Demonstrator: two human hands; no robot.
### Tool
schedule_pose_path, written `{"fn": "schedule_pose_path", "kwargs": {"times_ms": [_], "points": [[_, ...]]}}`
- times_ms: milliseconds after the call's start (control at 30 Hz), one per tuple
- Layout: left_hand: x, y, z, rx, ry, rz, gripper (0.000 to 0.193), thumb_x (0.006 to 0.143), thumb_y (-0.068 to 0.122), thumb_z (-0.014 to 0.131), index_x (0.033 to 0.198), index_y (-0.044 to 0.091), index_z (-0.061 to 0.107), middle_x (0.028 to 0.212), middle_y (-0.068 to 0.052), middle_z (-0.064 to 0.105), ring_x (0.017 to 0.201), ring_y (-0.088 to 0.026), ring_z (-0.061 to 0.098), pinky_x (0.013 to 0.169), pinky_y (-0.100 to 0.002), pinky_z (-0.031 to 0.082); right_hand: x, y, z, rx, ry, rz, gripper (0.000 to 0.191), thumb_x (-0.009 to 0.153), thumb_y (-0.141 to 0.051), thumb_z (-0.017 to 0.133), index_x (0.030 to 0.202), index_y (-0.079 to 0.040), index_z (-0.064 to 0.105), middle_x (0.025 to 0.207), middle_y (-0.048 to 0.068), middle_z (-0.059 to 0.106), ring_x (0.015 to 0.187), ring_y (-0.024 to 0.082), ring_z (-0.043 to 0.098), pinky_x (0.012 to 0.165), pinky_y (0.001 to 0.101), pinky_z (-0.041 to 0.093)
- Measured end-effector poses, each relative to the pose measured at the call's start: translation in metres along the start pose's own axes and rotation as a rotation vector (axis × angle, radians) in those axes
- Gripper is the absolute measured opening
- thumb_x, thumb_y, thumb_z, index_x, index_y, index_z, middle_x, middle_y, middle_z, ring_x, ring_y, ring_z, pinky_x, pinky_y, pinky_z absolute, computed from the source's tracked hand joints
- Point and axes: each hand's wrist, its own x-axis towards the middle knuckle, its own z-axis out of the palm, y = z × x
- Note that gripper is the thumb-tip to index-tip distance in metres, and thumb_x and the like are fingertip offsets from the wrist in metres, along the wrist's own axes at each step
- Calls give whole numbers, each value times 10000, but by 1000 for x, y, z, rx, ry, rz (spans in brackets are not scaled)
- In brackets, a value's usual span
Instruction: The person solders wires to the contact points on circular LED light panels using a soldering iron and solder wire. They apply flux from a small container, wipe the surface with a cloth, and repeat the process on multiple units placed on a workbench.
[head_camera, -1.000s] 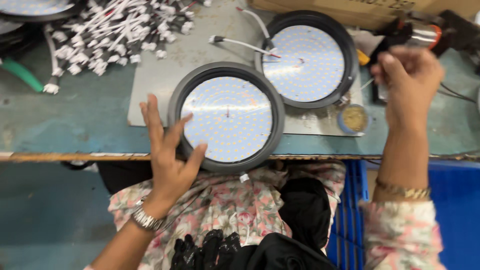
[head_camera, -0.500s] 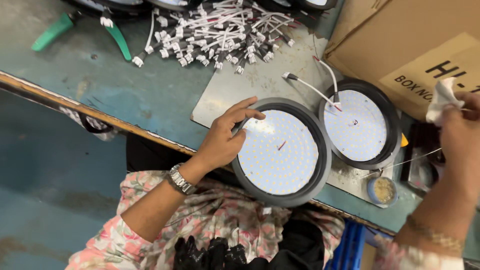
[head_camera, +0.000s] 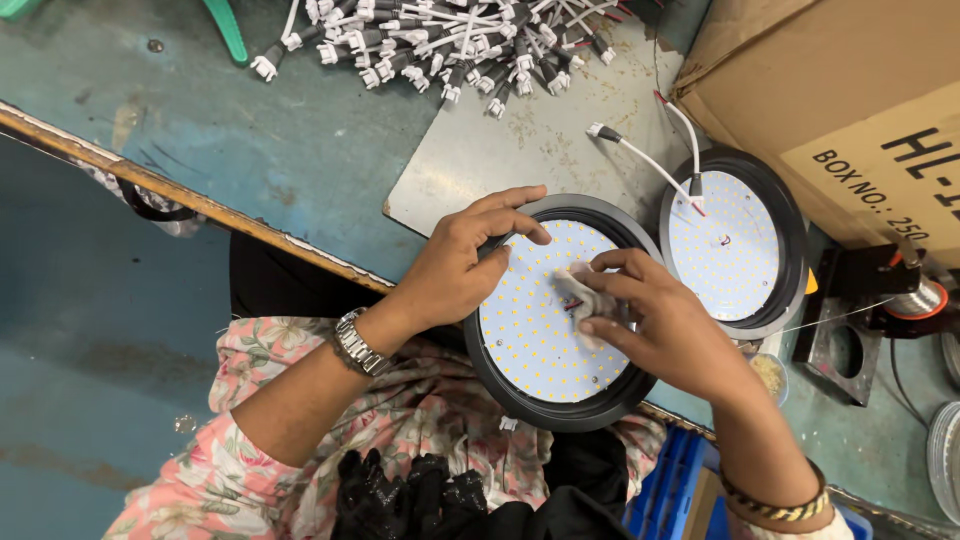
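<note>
A round lamp (head_camera: 540, 340) with a black rim and a white board of tiny lights lies at the table's near edge, partly overhanging it. My left hand (head_camera: 462, 262) grips its upper-left rim, a metal watch on the wrist. My right hand (head_camera: 655, 325) presses a small whitish cloth (head_camera: 583, 297) onto the middle of the light board. A second, matching lamp (head_camera: 735, 245) with white wires and a plug lies just to the right on a grey metal plate (head_camera: 530, 150).
A heap of white wires with plugs (head_camera: 450, 40) lies at the back. A brown cardboard box (head_camera: 850, 100) stands at the right, with a black bracket and solder spool (head_camera: 905, 295) below it. Green-handled pliers (head_camera: 228, 30) lie at the far left. A blue crate (head_camera: 665, 490) sits under the table.
My right hand came down from the right with the cloth and now rests on the near lamp's board. My left hand stays on the rim.
</note>
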Motion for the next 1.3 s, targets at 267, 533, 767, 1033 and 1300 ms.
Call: {"fn": "schedule_pose_path", "kwargs": {"times_ms": [267, 533, 767, 1033, 1300], "points": [[0, -1, 1, 37, 8, 9, 380, 805, -84, 492, 1075, 49, 724, 1506, -128, 589, 1148, -223, 701, 914, -314, 534, 2, 12, 18, 58, 136, -1, 288, 739, -122, 857, 985, -35, 736, 1046, 33, 662, 654, 124, 588, 573, 282, 491], [1, -1, 2, -10, 9, -20, 352, 820, -88, 499, 1062, 40, 720, 1514, -119, 585, 1062, -168, 699, 880, -282, 544, -2, 17, 21, 105, 142, -18, 201, 771, -58, 813, 947, -20, 725, 1037, 39, 684, 672, 141, 565, 581, 296, 460], [1, 1, 3, -29, 9, -30, 328, 840, -87, 504, 1056, 33, 720, 1512, -122, 580, 1067, -165, 701, 868, -272, 556, -1, 20, 20, 139, 143, -112, 129, 844, -60, 766, 950, -13, 710, 1025, 69, 681, 860, 189, 673, 712, 321, 536], [1, 2, 2, -14, 9, -12, 329, 837, -85, 504, 1056, 31, 720, 1509, -127, 577, 1100, -175, 701, 866, -276, 559, -9, 18, 29, 6, 260, -107, 98, 922, -83, 701, 950, -1, 653, 915, 103, 650, 797, 221, 645, 676, 342, 517], [-1, 4, 3, 13, 0, -74, 329, 813, -78, 508, 1033, 30, 727, 1508, -110, 594, 959, -165, 702, 807, -279, 546, -17, 26, 19, 133, 448, 121, 121, 1035, -97, 621, 1055, -4, 696, 743, 56, 663, 630, 120, 566, 570, 310, 464]]}}
